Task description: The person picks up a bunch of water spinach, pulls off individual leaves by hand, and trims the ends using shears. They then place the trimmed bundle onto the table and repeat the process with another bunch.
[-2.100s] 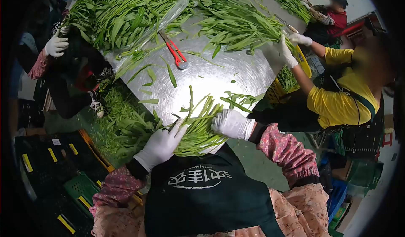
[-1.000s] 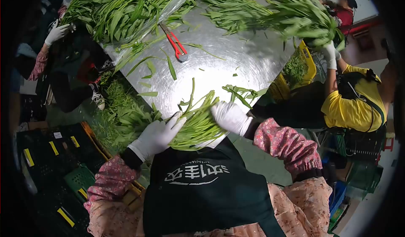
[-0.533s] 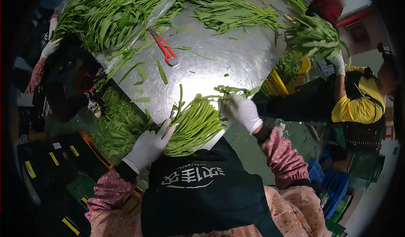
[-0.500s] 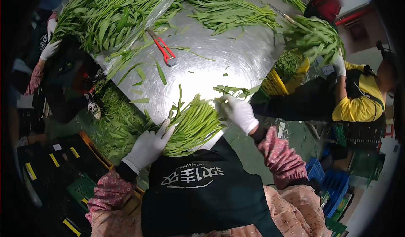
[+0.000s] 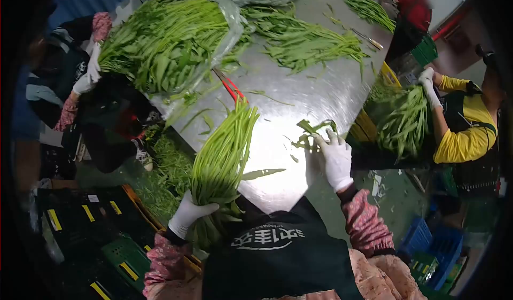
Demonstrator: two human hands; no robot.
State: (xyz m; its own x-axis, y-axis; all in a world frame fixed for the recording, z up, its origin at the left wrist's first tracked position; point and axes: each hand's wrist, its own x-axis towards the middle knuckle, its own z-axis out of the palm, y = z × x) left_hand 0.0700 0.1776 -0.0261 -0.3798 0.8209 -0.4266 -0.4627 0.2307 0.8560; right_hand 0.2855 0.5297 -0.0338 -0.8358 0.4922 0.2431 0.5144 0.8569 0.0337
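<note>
My left hand (image 5: 192,212), in a white glove, is wrapped around the leafy lower part of a bunch of water spinach (image 5: 222,158). Its cut stems point away from me over the left edge of the metal table. On the right, my gloved right hand (image 5: 335,161) has its fingers spread at the table's near right edge. Loose leaves (image 5: 315,131) lie at its fingertips. Red-handled scissors (image 5: 232,89) rest on the table just beyond the stem ends, partly covered by them. A single leaf (image 5: 263,174) lies beside the bunch.
Heaped greens (image 5: 171,38) and plastic film (image 5: 232,27) cover the far left of the metal table (image 5: 342,81). A knife (image 5: 368,39) lies far right. Co-workers stand left, right and at the back; the one in yellow holds greens (image 5: 403,121). Dark crates (image 5: 80,230) stand lower left.
My left hand has swung the bunch leftward, its stems now pointing away from me. My right hand has moved right, apart from the bunch. The yellow-sleeved co-worker's greens have come down off the table.
</note>
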